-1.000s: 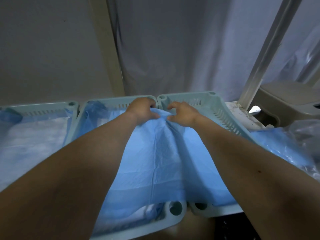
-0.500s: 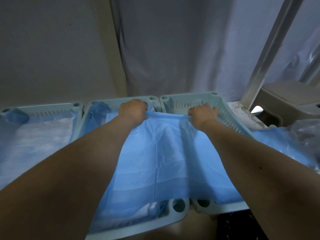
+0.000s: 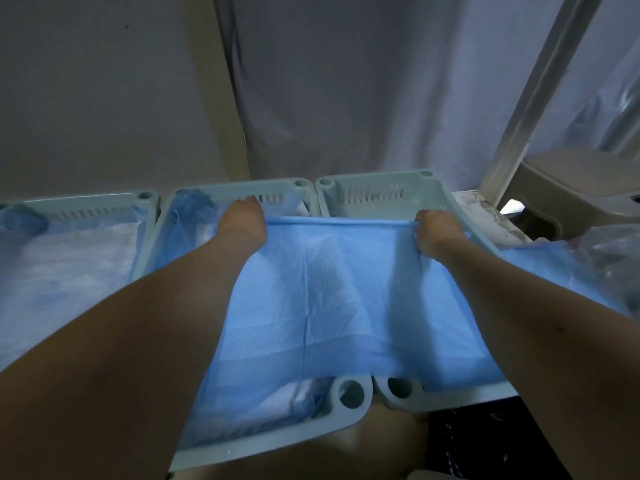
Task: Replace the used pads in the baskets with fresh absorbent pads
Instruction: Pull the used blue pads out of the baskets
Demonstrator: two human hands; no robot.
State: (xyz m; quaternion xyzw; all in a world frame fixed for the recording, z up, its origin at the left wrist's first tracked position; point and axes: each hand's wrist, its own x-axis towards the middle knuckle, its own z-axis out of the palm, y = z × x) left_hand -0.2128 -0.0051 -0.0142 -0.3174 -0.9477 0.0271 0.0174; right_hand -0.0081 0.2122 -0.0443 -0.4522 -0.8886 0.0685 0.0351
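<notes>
1. A blue pad is spread flat and taut between two hands; its far edge runs left to right, and it lies across the adjoining parts of the middle basket and the right basket.
2. The left hand has its grip clenched on the far-left part of the pad's edge, fingers curled over and hidden behind the knuckles, over the far part of the middle basket.
3. The right hand has its grip clenched on the far-right corner of the pad, near the right wall of the right basket; the sheet puckers just below it.
4. A fold crease runs down the pad from its far edge toward its near edge, and a darker border band crosses it near the front.
5. The pad's near edge drapes over the front rims of both baskets, just above their round corner holes.
6. Under the pad's left side, the middle basket holds a whitish pad with blue edging, seen at its near corner.
7. A left basket, beside the middle one, holds another whitish lining.
8. A heap of blue sheets in clear plastic lies right of the baskets, and a grey curtain hangs behind.
</notes>
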